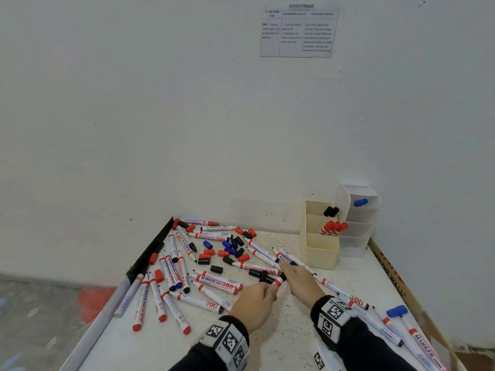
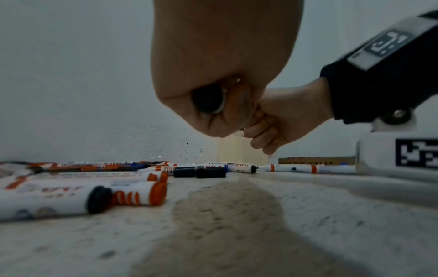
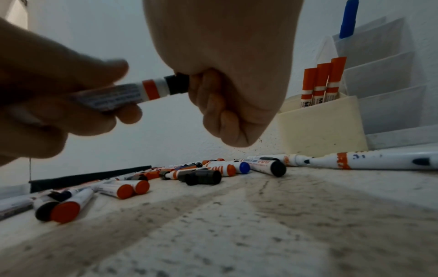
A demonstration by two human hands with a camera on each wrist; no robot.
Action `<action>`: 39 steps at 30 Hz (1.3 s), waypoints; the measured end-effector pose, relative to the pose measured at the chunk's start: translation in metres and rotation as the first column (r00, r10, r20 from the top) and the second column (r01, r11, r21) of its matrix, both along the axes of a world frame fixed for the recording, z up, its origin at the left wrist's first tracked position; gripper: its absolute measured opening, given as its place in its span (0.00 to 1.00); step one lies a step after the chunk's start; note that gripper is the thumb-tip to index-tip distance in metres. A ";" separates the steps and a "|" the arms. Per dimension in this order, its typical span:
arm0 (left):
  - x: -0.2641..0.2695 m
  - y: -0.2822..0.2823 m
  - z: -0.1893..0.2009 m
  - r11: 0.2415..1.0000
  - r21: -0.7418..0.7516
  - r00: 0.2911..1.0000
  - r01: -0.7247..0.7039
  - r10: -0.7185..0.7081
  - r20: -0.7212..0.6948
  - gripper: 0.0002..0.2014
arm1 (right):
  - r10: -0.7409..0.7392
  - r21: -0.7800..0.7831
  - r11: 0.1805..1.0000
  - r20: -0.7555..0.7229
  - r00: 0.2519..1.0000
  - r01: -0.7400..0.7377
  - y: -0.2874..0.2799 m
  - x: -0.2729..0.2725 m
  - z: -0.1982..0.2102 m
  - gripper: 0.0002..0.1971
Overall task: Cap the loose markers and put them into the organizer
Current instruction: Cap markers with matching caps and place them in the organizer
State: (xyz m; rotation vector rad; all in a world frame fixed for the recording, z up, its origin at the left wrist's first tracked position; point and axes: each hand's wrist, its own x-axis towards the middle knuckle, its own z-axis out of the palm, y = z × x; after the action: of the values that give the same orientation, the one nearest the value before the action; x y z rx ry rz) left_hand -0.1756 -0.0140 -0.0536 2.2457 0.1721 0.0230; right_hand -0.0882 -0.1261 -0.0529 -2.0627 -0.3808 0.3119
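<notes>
My left hand [image 1: 269,290] grips a white marker [image 1: 278,281] with a red band, just above the table. In the right wrist view my right hand [image 3: 213,105] is curled round a black cap [image 3: 177,83] seated on that marker's [image 3: 132,93] tip end. In the left wrist view the marker's dark rear end [image 2: 208,101] shows inside my left fist [image 2: 213,116]. A cream organizer [image 1: 318,253] stands at the back right, holding black-capped markers [image 1: 330,211] and red-capped markers [image 1: 333,227]. Beside it, a white tiered organizer [image 1: 359,236] holds one blue-capped marker [image 1: 360,202].
Several loose markers [image 1: 214,282] and red, black and blue caps [image 1: 230,250] are scattered across the white table [image 1: 281,330]. More markers, one with a blue cap [image 1: 397,311], lie by my right wrist. A black strip [image 1: 150,255] edges the left side; a printed sheet [image 1: 297,33] hangs on the wall.
</notes>
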 end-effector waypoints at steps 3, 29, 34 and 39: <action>-0.001 0.000 0.006 0.926 -0.374 0.978 -0.050 -0.030 -0.206 0.20 | 0.043 0.066 0.997 0.000 0.999 -0.043 0.003 -0.005 0.000 0.21; 0.080 0.084 -0.016 0.847 0.525 0.962 0.080 0.073 -0.264 0.23 | -0.254 0.021 0.952 0.605 0.755 0.304 -0.047 0.125 0.089 0.12; 0.089 0.089 -0.016 0.740 0.665 0.971 0.099 0.074 -0.228 0.19 | -0.165 -0.220 0.886 0.675 0.719 0.409 -0.042 0.141 0.073 0.09; 0.098 0.091 -0.018 0.718 0.690 0.975 0.095 0.071 -0.209 0.19 | -0.098 -0.448 0.747 0.656 0.748 0.491 -0.033 0.151 0.068 0.11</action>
State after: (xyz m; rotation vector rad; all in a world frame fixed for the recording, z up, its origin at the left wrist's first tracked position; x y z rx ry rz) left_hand -0.0774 0.0773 -0.0721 3.0184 0.3097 -0.2073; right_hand 0.0630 -0.1591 0.0152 -2.8002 -0.3145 -0.5355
